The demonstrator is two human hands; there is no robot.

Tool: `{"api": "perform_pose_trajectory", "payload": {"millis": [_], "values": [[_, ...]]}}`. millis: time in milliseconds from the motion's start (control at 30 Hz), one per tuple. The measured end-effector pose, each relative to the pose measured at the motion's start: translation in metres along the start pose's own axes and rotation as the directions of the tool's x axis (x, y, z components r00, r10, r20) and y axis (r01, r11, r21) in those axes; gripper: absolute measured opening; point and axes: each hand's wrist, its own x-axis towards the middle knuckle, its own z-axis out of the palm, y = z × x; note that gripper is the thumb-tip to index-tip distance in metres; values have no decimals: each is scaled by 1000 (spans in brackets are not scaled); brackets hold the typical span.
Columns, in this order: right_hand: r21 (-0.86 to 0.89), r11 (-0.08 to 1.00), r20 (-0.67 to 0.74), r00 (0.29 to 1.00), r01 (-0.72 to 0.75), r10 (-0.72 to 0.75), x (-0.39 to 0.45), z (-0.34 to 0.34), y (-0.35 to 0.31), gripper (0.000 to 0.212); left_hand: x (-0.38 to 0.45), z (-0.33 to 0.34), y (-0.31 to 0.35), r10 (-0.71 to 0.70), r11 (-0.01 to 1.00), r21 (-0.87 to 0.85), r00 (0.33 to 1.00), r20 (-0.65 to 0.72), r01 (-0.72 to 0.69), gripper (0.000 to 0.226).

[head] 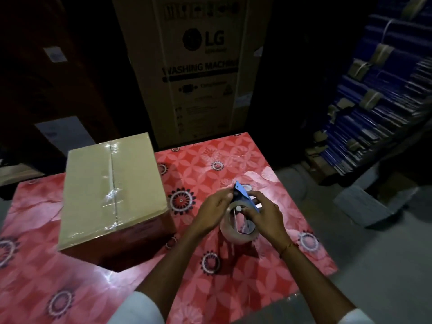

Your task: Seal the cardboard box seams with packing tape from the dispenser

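A closed brown cardboard box (112,195) lies on the left of the red flowered table (210,288). Clear packing tape runs along the box's top middle seam and glints. To its right, above the table, I hold a blue tape dispenser (244,197) with a roll of clear tape (238,230) on it. My right hand (266,216) grips the dispenser from the right side. My left hand (214,206) pinches at the dispenser's front end by the blade. Both hands are apart from the box.
A tall LG washing machine carton (201,66) stands behind the table. Stacks of flat blue cartons (378,108) lean at the right. Grey floor (385,265) lies beyond the table's right edge. Dark boxes fill the left background.
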Motion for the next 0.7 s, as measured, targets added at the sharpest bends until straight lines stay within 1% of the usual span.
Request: {"api": "perform_pose_trajectory", "payload": {"millis": [100,233,300,400,500,700], "values": [[-96,995,8,1000,6,-5,3,-1,18,37,7,18,-18,16,990,137,997,71,-25,42],[-201,979,36,999,-17,24,11,3,37,39,16,37,-34,12,975,218,995,101,-33,48],[-227,974,56,998,-18,32,14,7,46,40,18,42,-39,-29,972,233,994,110,2,45],[-236,972,77,997,-10,29,14,10,56,37,23,50,-46,-56,966,258,990,129,21,43],[-232,972,64,997,-26,42,16,12,64,38,28,55,-49,-67,960,277,991,120,31,43],[-156,988,93,995,-18,33,19,8,66,44,31,57,-49,-60,950,313,991,117,21,40]]}}
